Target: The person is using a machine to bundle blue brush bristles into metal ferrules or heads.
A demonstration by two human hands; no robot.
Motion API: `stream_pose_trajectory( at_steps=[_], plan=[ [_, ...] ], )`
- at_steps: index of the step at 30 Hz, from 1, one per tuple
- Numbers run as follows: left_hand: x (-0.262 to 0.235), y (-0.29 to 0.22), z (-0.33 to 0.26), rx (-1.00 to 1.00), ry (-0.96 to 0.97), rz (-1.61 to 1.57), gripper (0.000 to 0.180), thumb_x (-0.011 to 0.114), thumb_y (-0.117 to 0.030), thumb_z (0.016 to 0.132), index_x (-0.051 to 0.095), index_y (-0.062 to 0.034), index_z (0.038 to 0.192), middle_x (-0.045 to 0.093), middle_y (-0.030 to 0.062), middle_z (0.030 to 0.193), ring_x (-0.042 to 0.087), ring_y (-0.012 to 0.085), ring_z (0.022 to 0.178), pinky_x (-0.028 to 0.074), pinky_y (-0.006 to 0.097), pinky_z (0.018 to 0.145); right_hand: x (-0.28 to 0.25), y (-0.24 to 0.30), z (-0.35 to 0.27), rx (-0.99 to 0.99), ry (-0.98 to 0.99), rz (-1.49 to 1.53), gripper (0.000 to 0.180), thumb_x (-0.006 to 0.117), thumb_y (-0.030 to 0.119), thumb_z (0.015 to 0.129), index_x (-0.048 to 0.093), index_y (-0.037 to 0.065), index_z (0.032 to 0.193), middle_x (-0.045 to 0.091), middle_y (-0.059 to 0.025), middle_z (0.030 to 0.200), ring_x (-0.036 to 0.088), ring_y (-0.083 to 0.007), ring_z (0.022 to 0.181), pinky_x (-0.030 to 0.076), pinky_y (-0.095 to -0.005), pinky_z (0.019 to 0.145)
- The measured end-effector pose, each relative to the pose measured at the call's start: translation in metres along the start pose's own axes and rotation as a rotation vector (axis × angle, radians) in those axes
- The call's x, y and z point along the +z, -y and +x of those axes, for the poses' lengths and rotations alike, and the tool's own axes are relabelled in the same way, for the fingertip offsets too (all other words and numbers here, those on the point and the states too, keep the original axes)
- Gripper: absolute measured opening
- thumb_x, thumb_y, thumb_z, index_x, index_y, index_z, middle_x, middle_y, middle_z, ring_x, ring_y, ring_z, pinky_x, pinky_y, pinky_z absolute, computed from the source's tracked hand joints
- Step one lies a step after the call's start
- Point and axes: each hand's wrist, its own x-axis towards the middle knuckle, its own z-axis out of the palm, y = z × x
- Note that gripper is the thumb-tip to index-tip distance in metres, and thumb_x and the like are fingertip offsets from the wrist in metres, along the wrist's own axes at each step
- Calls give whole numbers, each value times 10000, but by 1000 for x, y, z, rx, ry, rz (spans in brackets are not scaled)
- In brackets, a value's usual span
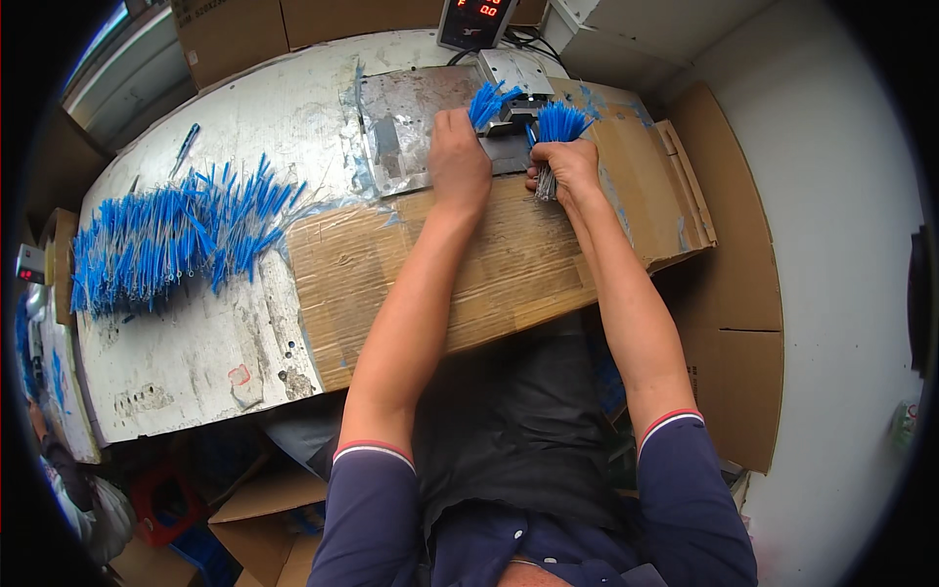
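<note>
My right hand [572, 164] is closed around a bundle of thin wires with blue sleeves [562, 123]. Their blue ends fan out above the fist, and bare greyish ends stick out below it. To its left, my left hand [460, 161] has its fingers curled at a smaller tuft of blue-sleeved wires [487, 104], whose blue ends show past the fingertips. Both hands are just in front of a small metal bench machine [516, 73]. Part of the left hand's grip is hidden behind its back.
A large pile of blue-sleeved wires [176, 235] lies on the worn white table [205, 357] at the left, with a pen [185, 149] behind it. Cardboard [391, 284] covers the table's front. A display box with red digits [476, 22] stands at the back. A white wall [841, 293] rises at right.
</note>
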Motion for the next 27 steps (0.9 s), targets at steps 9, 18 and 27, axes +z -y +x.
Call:
stream_pose_trajectory(
  at_steps=[9,18,27],
  plan=[
    [3,5,0,31,2,28,160,558,-9,894,572,-36,1051,621,181,981,603,411,927,461,500,819,0,0,-2,67,-3,146,97,664,-105,749,598,-81,684,626,-183,667,635,-247,509,551,-402,426],
    [1,-1,-2,28,148,71,131,532,-21,841,567,-41,966,637,156,927,619,356,888,465,461,778,-13,-6,-10,59,79,310,95,725,-28,797,646,-71,827,663,-158,751,671,-246,624,610,-407,514],
    [0,-3,-1,132,208,149,100,555,-27,796,577,-52,890,651,138,881,604,342,857,459,455,765,-20,-11,-7,65,84,305,96,719,-72,786,649,-86,850,661,-168,745,674,-259,614,630,-408,547]
  ],
)
